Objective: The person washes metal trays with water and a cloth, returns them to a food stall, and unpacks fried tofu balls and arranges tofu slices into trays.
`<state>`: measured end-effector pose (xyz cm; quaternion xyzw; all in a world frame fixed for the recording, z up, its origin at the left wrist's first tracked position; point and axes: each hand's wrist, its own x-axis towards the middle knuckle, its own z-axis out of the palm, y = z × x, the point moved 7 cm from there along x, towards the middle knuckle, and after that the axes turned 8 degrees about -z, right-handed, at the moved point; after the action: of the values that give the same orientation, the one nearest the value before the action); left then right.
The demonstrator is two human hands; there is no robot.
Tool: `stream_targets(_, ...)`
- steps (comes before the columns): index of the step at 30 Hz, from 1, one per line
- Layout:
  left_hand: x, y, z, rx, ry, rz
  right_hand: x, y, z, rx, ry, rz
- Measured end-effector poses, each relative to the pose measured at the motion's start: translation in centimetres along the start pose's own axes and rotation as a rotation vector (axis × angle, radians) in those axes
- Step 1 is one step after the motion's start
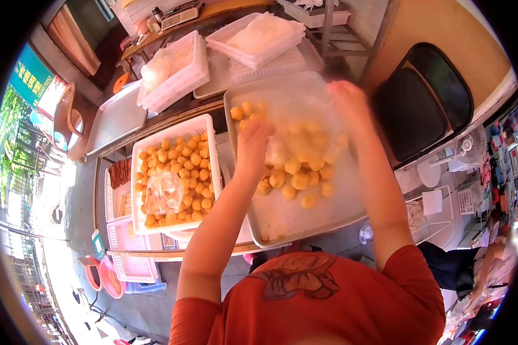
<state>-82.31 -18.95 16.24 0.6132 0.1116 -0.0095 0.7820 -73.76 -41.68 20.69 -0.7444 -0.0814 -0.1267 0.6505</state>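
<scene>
A large metal tray (282, 227) lies in front of me with a pile of round yellow balls (299, 179) on it. Over the pile is a thin, clear plastic sheet or bag (282, 144), blurred by motion. My left hand (254, 144) is at the pile's left side, beside the plastic; its fingers are smeared. My right hand (346, 100) is raised near the tray's right back edge, also blurred, and what it holds, if anything, cannot be made out. Left of the tray, a white crate (214, 167) holds many yellow balls and a clear plastic bag (166, 192).
White crates with plastic bags (181, 69) and stacked trays (259, 43) stand behind. An empty metal tray (118, 118) lies back left. A black chair (411, 112) is close on the right. Pink baskets (133, 250) sit below the front left edge.
</scene>
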Motion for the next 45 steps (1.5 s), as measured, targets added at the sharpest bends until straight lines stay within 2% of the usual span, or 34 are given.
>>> stream_targets(4,-0.8,0.0,-0.9,-0.031,0.044,0.123,-0.8,-0.4,0.5,0.149,0.036,-0.016)
stream_targets(7,-1.5,0.6,-1.0,0.003,0.034,0.195,-0.9,0.1,0.4,0.142,-0.025,-0.059)
stream_targets(10,-1.5,0.4,-1.3,0.149,0.037,0.308,-0.2,1.8,-0.4,-0.192,-0.049,-0.211)
stream_targets(13,-1.5,-1.8,-2.7,0.136,-0.026,0.093,-2.7,-2.1,-0.1,-0.01,0.093,-0.217)
stream_targets(16,-3.6,-3.0,-4.4,-0.012,-0.046,-0.049,-3.9,-2.3,2.3,-0.206,-0.073,-0.317)
stream_targets(17,-3.8,-3.0,-4.9,-0.038,-0.079,-0.108,-4.4,-3.0,2.4,-0.125,0.013,-0.266)
stream_targets(20,-7.4,-5.9,-7.4,-0.145,-0.125,-0.289,-4.1,-1.6,3.5,-0.237,-0.014,-0.237)
stream_targets(23,-9.7,-7.6,-10.9,-0.151,-0.222,-0.354,-7.4,-7.1,3.8,-0.233,0.303,-0.382)
stream_targets(24,-11.1,-7.8,-11.8,-0.207,-0.241,-0.39,-8.5,-8.6,4.5,-0.243,0.305,-0.404)
stream_targets(26,-13.9,-7.4,-13.9,-0.313,-0.265,-0.451,-11.6,-11.1,8.6,-0.179,0.137,-0.417)
stream_targets(28,-16.1,-7.6,-15.9,-0.521,-0.341,-0.465,-15.5,-8.6,14.8,0.009,-0.211,-0.327)
stream_targets(29,-17.4,-6.9,-16.9,-0.613,-0.36,-0.456,-19.5,-10.4,18.6,-0.07,-0.403,-0.38)
stream_targets(30,-18.6,-6.3,-17.9,-0.703,-0.385,-0.445,-23.1,-10.9,22.8,-0.06,-0.683,-0.549)
stream_targets(31,-20.0,-4.9,-19.0,-0.809,-0.474,-0.341,-27.0,-9.6,26.6,-0.046,-0.87,-0.514)
stream_targets(32,-21.1,-5.2,-21.3,-0.708,-0.362,-0.301,-31.1,-9.8,30.0,-0.044,-1.035,-0.702)
stream_targets(33,-22.4,-5.5,-23.9,-0.605,-0.251,-0.264,-35.1,-7.9,33.2,0.136,-1.189,-0.408)
stream_targets(34,-24.0,-5.9,-26.6,-0.502,-0.141,-0.228,-38.1,-11.6,34.6,0.144,-1.235,-0.779)
stream_targets(35,-25.6,-7.0,-30.7,-0.23,-0.01,-0.073,-39.9,-12.0,36.0,0.202,-1.269,-0.802)
stream_targets(37,-28.9,-10.0,-39.3,-0.241,0.24,-0.006,-38.3,-13.2,37.6,0.293,-1.074,-0.71)
stream_targets(38,-30.9,-11.6,-42.7,-0.525,0.357,-0.091,-37.1,-13.6,38.3,0.337,-0.975,-0.657)
stream_targets(40,-36.2,-10.4,-47.0,-0.569,0.638,0.027,-32.0,-11.5,39.3,0.046,-0.584,-0.77)
stream_targets(41,-38.7,-9.7,-48.7,-0.595,0.763,0.072,-29.8,-10.7,40.0,-0.168,-0.465,-0.805)
stream_targets(43,-41.9,-9.7,-50.7,-0.627,0.918,0.092,-27.1,-6.6,41.3,-0.561,-0.368,-0.866)
stream_targets(45,-43.8,-10.0,-51.4,-0.612,1.009,0.094,-25.0,0.1,42.6,-0.771,-0.439,-0.821)
